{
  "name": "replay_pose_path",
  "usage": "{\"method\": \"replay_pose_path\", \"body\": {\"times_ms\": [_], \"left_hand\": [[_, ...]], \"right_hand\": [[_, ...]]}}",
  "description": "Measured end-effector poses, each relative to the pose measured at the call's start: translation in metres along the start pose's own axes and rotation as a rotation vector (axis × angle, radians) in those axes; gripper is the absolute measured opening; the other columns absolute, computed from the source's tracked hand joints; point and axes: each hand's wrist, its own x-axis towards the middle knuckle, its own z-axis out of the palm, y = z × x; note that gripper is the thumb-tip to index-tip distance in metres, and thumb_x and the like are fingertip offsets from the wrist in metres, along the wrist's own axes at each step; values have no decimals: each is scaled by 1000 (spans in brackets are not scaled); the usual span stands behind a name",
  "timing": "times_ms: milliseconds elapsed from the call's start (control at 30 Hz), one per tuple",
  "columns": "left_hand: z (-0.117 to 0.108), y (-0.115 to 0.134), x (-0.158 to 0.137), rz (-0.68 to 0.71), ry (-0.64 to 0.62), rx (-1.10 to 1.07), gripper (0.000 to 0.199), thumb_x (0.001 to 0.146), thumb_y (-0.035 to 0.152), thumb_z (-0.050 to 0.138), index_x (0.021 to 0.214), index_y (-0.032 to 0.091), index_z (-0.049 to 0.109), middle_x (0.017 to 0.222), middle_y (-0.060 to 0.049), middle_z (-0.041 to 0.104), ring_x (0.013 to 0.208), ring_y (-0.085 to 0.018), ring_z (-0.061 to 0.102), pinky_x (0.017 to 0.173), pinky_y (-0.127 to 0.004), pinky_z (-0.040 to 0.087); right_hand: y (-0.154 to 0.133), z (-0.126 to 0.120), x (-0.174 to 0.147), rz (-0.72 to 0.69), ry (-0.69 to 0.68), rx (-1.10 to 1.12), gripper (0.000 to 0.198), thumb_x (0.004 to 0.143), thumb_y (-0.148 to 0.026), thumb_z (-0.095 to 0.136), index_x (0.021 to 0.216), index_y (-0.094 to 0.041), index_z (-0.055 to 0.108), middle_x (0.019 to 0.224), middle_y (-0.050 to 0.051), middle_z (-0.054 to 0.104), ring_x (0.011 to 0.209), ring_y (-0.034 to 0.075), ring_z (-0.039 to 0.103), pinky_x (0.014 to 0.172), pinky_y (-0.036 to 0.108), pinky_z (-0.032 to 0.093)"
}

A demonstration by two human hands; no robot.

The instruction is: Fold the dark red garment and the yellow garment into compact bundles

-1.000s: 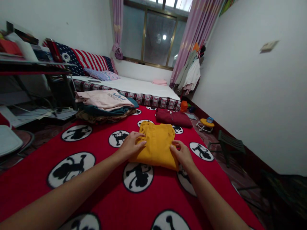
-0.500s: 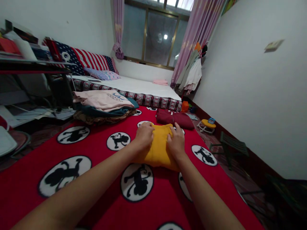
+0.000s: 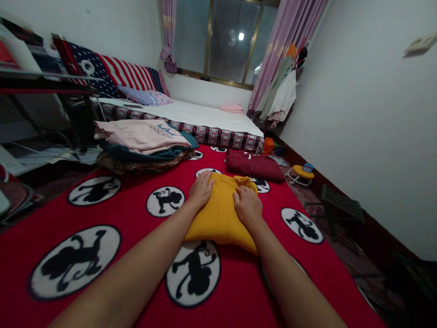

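Observation:
A folded yellow garment (image 3: 218, 214) lies on a red blanket (image 3: 239, 291) printed with black monkeys in white circles. My left hand (image 3: 202, 190) is closed at the garment's far left edge, thumb on top. On its far right part, my right hand (image 3: 248, 205) has curled fingers gripping the cloth near a bunched fold. Parts of the fingers of both hands are hidden. Just beyond the right hand rests a folded maroon garment (image 3: 256, 167) with a zipper pull.
A stack of folded clothes (image 3: 143, 146), pale pink on top, sits at the far left of the blanket. Behind stands a bed (image 3: 201, 116) with a white cover. Along the right wall are a yellow stool (image 3: 302, 172) and a dark folding stool (image 3: 341, 202). A desk (image 3: 48, 82) stands left.
The view has tipped down and shifted slightly left. My right hand has moved nearer along the yellow garment and its fingers have curled; my left hand stays at the left edge.

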Motion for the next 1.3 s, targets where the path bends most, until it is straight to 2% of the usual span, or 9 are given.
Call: {"method": "replay_pose_path", "body": {"times_ms": [100, 200, 433, 633, 867, 967, 1067, 1167, 1300], "left_hand": [[-3, -9, 6, -114, 161, -50, 39, 84, 25, 56, 122, 14, 61, 123, -15, 63, 117, -26, 57, 104, -40, 42], [-9, -16, 7, -209, 232, -106, 35, 78, 34, 66, 107, 14, 67, 105, -13, 68, 98, -25, 64, 90, -36, 50], [-31, -23, 14, -341, 141, -233, 40, 70, 52, 69, 83, 14, 68, 80, -9, 70, 77, -22, 65, 69, -30, 48], [-44, -25, 10, -356, -14, -706, 56, 51, 41, 80, 98, 15, 62, 74, -2, 67, 60, -15, 60, 53, -23, 43], [-54, -13, 17, -132, 350, -282, 6, 67, 22, 63, 67, 16, 64, 66, -2, 67, 61, -14, 59, 62, -25, 46], [-64, 13, 21, -21, 192, -166, 16, 73, 22, 58, 79, 16, 71, 78, -5, 72, 71, -17, 64, 72, -27, 50], [-64, 46, 15, 119, -183, -123, 33, 81, 30, 55, 105, 14, 71, 108, -10, 73, 99, -23, 66, 91, -33, 49], [-46, 62, 0, 276, -533, -37, 50, 89, 41, 49, 132, 17, 58, 141, -12, 53, 131, -26, 48, 109, -39, 35], [-15, 47, -13, 236, -599, 157, 59, 96, 53, 32, 148, 25, 36, 158, -7, 25, 148, -28, 16, 117, -54, 13]], "right_hand": [[1, 0, 13, 71, 88, -10, 25, 92, -26, 43, 99, -17, 66, 105, 13, 66, 104, 26, 58, 86, 36, 43], [8, 4, 20, 207, 210, 87, 26, 88, -28, 53, 110, -17, 60, 105, 10, 63, 98, 25, 58, 80, 34, 43], [26, 5, 20, 365, 246, 203, 45, 81, -38, 63, 118, -15, 55, 114, 15, 58, 100, 29, 58, 80, 36, 44], [37, 7, 27, 411, 229, 258, 39, 78, -35, 62, 111, -14, 59, 99, 13, 67, 90, 27, 63, 76, 34, 44], [51, 2, 33, 445, 386, 415, 21, 75, -31, 60, 86, -16, 68, 83, 10, 71, 75, 22, 64, 71, 31, 46], [55, -7, 38, 400, 360, 429, 33, 72, -26, 61, 102, -14, 66, 99, 12, 71, 81, 23, 66, 76, 34, 49], [48, -20, 46, 241, 227, 492, 49, 74, -26, 61, 120, -11, 60, 118, 16, 67, 101, 25, 66, 90, 38, 49], [30, -25, 46, 52, 40, 503, 51, 83, -34, 56, 129, -13, 56, 133, 15, 59, 122, 25, 57, 104, 39, 42], [8, -6, 30, -12, -158, 266, 50, 95, -40, 40, 139, -16, 48, 150, 12, 42, 141, 26, 35, 115, 53, 23]]}}
